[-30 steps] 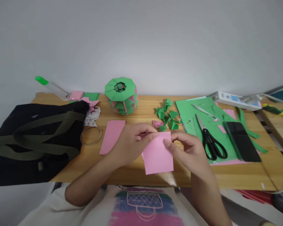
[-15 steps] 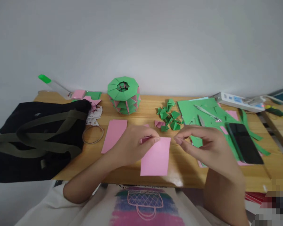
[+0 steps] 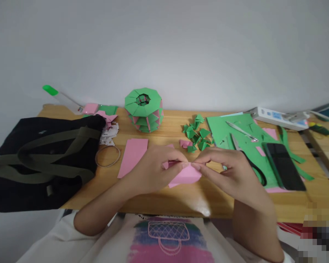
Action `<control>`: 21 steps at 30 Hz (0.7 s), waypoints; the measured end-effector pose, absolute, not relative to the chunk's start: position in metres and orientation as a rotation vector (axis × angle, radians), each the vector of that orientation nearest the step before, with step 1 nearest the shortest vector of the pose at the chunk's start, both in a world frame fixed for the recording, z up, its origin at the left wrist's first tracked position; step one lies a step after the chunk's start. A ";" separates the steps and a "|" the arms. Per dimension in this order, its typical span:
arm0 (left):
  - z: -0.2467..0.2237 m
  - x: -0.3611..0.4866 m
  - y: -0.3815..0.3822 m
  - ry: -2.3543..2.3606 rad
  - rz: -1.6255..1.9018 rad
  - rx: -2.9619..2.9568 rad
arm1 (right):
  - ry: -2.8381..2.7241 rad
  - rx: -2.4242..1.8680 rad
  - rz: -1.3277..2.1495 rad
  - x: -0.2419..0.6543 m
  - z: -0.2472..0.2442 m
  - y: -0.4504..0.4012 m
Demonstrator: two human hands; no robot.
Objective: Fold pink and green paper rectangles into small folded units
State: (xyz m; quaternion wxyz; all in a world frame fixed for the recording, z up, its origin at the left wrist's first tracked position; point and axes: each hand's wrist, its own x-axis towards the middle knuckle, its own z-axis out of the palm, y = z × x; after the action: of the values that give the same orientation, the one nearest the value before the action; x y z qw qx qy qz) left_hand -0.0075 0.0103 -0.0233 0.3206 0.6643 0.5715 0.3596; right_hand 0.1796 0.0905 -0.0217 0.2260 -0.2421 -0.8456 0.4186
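Near the front edge of the surface (image 3: 164, 205), the left hand (image 3: 155, 170) and right hand (image 3: 233, 168) clamp pink paper (image 3: 186, 178) between their fingers; uneven pinching could crease it crookedly. Farther back, a careless sweep could snag the scissors (image 3: 235, 142).

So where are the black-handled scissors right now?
In the head view, the black-handled scissors lie right of centre on the green paper, just left of the smartphone and partly hidden behind the right hand.
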 end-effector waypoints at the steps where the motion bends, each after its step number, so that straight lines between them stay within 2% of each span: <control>1: -0.025 -0.008 0.010 1.508 0.961 1.734 | -2.326 -0.686 1.151 0.179 -0.021 0.090; 7: -0.030 -0.021 0.006 1.555 1.061 1.513 | -2.251 -0.811 1.203 0.187 -0.022 0.094; 10: -0.035 -0.031 0.007 1.610 1.222 1.308 | -2.089 -0.901 1.255 0.195 -0.029 0.099; 13: -0.046 -0.034 0.010 1.586 1.311 1.122 | -1.725 -1.020 1.429 0.193 -0.043 0.101; 16: -0.057 -0.027 0.014 1.475 1.208 1.036 | -1.295 -1.051 1.697 0.179 -0.059 0.095; 21: -0.059 -0.015 0.015 1.168 1.291 0.935 | -1.131 -1.001 1.894 0.154 -0.075 0.075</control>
State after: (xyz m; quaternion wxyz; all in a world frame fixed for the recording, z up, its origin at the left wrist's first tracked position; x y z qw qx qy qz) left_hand -0.0146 0.0154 -0.0585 0.5502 0.3951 0.4936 0.5454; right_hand 0.1541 0.0751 -0.0747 0.3520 -0.3867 -0.4371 0.7318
